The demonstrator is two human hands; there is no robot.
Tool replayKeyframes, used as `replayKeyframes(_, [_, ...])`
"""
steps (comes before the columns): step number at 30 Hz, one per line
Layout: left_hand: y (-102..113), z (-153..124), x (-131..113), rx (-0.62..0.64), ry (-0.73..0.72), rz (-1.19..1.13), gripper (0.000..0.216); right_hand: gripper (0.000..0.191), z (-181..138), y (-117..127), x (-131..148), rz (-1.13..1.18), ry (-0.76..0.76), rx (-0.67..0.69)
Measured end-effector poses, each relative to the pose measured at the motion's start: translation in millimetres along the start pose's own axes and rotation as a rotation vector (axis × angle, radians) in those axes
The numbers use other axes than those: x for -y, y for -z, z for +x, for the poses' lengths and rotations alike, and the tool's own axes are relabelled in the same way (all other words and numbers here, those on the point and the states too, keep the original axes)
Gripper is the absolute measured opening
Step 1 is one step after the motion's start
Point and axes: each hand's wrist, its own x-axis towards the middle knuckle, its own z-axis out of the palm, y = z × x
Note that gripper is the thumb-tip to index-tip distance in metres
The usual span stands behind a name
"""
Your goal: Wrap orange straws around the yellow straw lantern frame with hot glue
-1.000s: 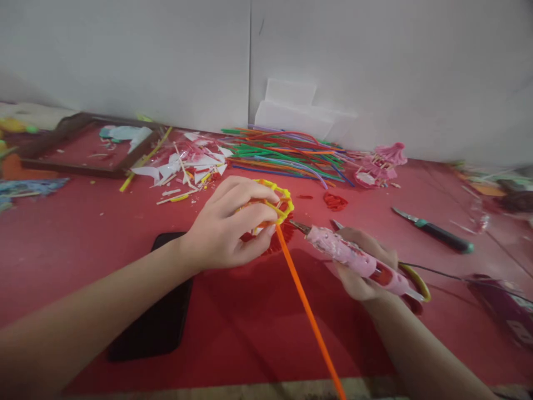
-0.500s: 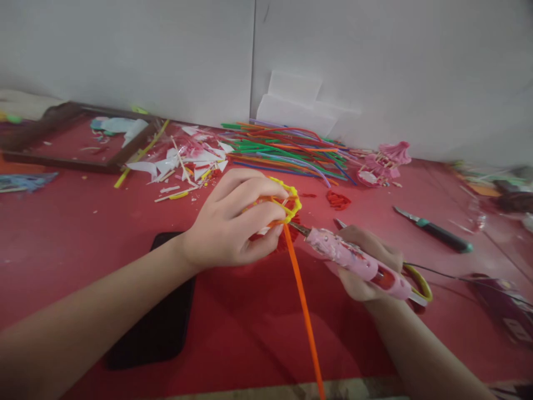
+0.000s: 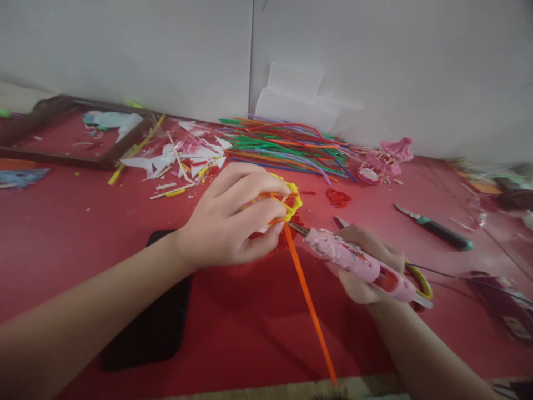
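My left hand [image 3: 233, 219] is closed around a small ring-shaped piece made of yellow and orange straw bits [image 3: 289, 201], held just above the red table. A long orange straw [image 3: 310, 303] runs from that piece down toward the table's near edge. My right hand [image 3: 366, 264] grips a pink glue gun [image 3: 353, 261]. Its metal tip touches the straw piece just below my left fingers. A cord trails from the gun to the right.
A black phone [image 3: 150, 325] lies under my left forearm. A pile of coloured straws [image 3: 287, 147] and paper scraps [image 3: 183, 158] sit at the back, near a brown frame [image 3: 66, 133]. A green-handled knife [image 3: 437, 228], pink paper ornaments [image 3: 385, 158] and yellow-handled scissors [image 3: 420, 280] lie to the right.
The glue gun's tip has closed in on the straw piece. The long orange straw's lower end has swung slightly. Both hands keep their grips.
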Motion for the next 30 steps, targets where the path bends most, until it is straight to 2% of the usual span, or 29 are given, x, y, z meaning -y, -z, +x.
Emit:
replayKeyframes(9, [0.7,0.1,-0.2,0.008,0.011,-0.038,0.008,0.01,6.6,4.1,8.2,-0.043,-0.044,0.053])
replayKeyframes(22, [0.8,-0.3,1.0,0.025,0.024,-0.071,0.01,0.012,1.9,3.8,3.7,-0.047,-0.061,0.014])
replayKeyframes(27, [1.2,-0.7,0.4,0.019,0.023,-0.063,0.011,0.012,6.0,6.5,6.2,-0.079,-0.055,0.06])
replayKeyframes(30, [1.0,-1.3,0.7,0.031,0.037,-0.06,0.01,0.012,7.2,6.2,6.1,-0.07,-0.032,0.044])
